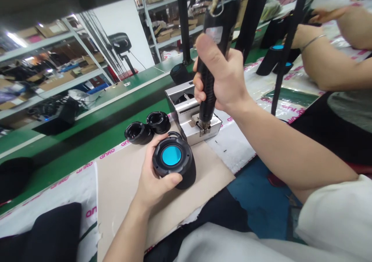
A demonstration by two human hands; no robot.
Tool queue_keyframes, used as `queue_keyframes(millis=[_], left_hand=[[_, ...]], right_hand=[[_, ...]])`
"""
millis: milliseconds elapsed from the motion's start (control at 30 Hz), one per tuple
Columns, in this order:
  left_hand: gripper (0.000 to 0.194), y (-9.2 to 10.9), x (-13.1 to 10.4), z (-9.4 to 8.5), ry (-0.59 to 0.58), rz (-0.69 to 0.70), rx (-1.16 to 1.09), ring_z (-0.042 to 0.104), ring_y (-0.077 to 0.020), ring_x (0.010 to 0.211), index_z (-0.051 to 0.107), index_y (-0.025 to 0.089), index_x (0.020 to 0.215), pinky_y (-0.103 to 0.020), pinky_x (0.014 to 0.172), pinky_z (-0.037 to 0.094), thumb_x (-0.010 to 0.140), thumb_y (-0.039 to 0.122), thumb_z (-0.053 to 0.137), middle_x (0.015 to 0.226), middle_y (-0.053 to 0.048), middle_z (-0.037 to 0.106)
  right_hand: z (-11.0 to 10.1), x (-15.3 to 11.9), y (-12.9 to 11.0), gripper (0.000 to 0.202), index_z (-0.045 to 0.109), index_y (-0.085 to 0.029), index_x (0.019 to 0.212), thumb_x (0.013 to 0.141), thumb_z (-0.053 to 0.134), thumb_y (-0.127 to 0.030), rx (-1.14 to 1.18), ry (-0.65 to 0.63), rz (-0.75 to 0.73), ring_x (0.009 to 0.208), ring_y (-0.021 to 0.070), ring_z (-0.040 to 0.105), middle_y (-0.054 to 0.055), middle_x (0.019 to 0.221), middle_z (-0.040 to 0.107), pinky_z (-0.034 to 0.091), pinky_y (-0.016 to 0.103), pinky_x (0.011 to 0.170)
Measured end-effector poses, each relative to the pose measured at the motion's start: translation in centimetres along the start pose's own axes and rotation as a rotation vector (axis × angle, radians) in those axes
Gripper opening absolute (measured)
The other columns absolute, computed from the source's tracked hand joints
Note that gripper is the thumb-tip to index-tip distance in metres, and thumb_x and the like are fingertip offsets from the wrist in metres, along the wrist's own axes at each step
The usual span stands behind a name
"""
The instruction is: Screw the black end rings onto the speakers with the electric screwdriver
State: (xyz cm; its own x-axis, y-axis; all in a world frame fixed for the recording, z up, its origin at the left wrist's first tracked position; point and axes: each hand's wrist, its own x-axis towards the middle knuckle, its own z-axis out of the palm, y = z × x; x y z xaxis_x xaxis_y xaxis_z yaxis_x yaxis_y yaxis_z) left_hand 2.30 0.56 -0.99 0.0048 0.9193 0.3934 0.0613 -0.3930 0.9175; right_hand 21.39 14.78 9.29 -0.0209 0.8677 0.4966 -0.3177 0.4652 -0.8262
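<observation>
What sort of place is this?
Probably a factory assembly line: a long green strip, perhaps a conveyor, runs past the work area, shelves of boxes stand behind, and the right hand grips what looks like a power driver.

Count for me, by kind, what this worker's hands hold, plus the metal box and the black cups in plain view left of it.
Black round piece with blue centre, in the left hand: 1
Black driver tool, in the right hand: 1
Metal box: 1
Black cups: 2
Total: 5
</observation>
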Motion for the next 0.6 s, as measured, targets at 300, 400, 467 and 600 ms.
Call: queue_keyframes(millis=[300,400,467,600], left_hand=[[0.083,-0.1,0.1,-0.1,0.000,-0.007,-0.041,0.079,-0.0323,0.119,0.063,0.024,0.139,-0.039,0.099,0.064,0.075,0.064,0.096,0.136,-0.013,0.078],[0.082,-0.3,0.0,-0.2,-0.008,-0.006,-0.048,0.079,-0.0323,0.120,0.063,0.024,0.140,-0.039,0.100,0.063,0.076,0.062,0.096,0.136,-0.013,0.077],[0.083,-0.3,0.0,-0.3,-0.011,-0.012,-0.041,0.078,-0.0332,0.121,0.063,0.024,0.141,-0.040,0.101,0.063,0.076,0.063,0.096,0.137,-0.013,0.077],[0.084,-0.2,0.0,-0.3,-0.009,-0.021,-0.039,0.078,-0.0329,0.121,0.063,0.024,0.141,-0.040,0.101,0.063,0.075,0.064,0.096,0.137,-0.013,0.077]], right_hand=[[-0.2,1.1,0.9,0.061,0.054,-0.024,0.064,0.078,0.086,-0.074,-0.002,-0.033,0.056,0.039,0.0143,0.042,-0.002,0.052,0.048,0.031,0.032,0.033],[-0.5,1.6,1.5,0.053,0.059,-0.025,0.067,0.079,0.088,-0.067,0.045,-0.063,0.082,0.041,0.0146,0.043,-0.001,0.055,0.049,0.034,0.032,0.034],[-0.6,1.9,1.8,0.049,0.061,-0.026,0.068,0.079,0.089,-0.065,0.061,-0.085,0.101,0.043,0.0149,0.044,-0.002,0.056,0.050,0.035,0.032,0.035],[-0.5,2.3,2.1,0.050,0.059,-0.025,0.070,0.079,0.088,-0.065,0.058,-0.092,0.124,0.043,0.0144,0.043,-0.002,0.056,0.049,0.035,0.030,0.034]])
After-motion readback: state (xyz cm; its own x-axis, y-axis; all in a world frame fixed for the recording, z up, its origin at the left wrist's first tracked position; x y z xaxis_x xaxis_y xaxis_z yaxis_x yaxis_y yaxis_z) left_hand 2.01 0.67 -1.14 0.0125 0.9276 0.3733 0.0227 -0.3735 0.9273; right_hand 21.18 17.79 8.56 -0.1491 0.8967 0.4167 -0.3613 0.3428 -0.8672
